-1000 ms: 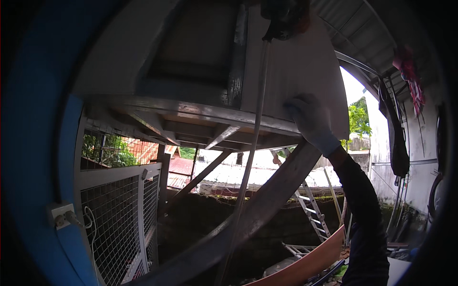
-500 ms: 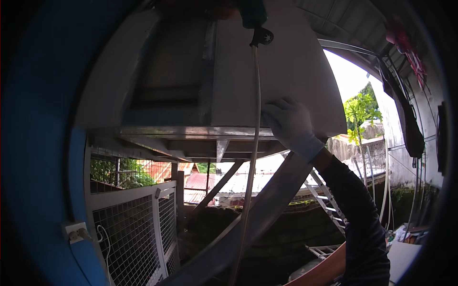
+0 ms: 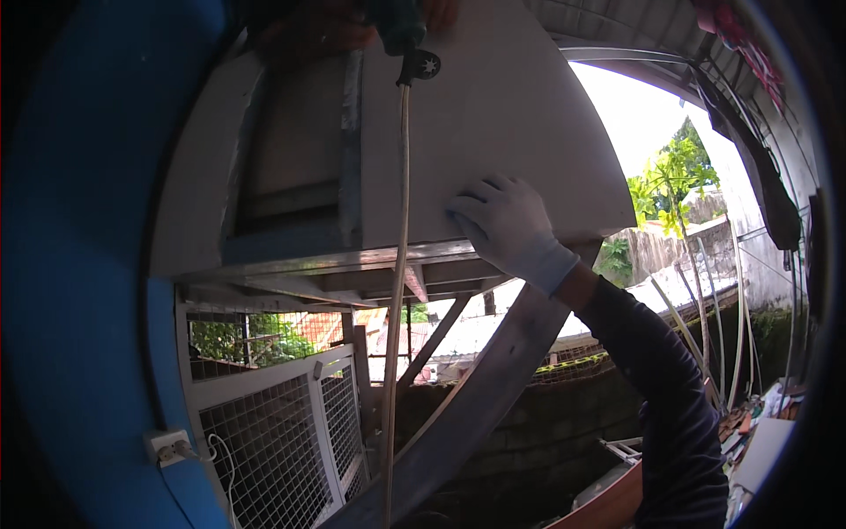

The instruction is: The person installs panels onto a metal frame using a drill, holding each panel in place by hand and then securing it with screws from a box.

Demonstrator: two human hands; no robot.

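My right hand, in a white glove with bluish fingertips, rests against the lower part of a pale flat panel. Its fingers are slightly bent and apart, gripping nothing visible. At the top edge is a dark green corded power tool with a black cord end. Dim reddish-brown shapes on both sides of it look like my left hand wrapped around its body; shadow and the frame edge hide most of it. The tool's pale cord hangs straight down. Left of the panel is a framed recess.
A dark diagonal beam passes under the panel. At left stand a blue wall, a power outlet with a plug and a white-framed mesh gate. Clutter, poles and a small tree are at right.
The view has shifted, with the gate and outlet now further right. The tool and its cord have moved left across the panel. My right hand stays against the panel's lower part.
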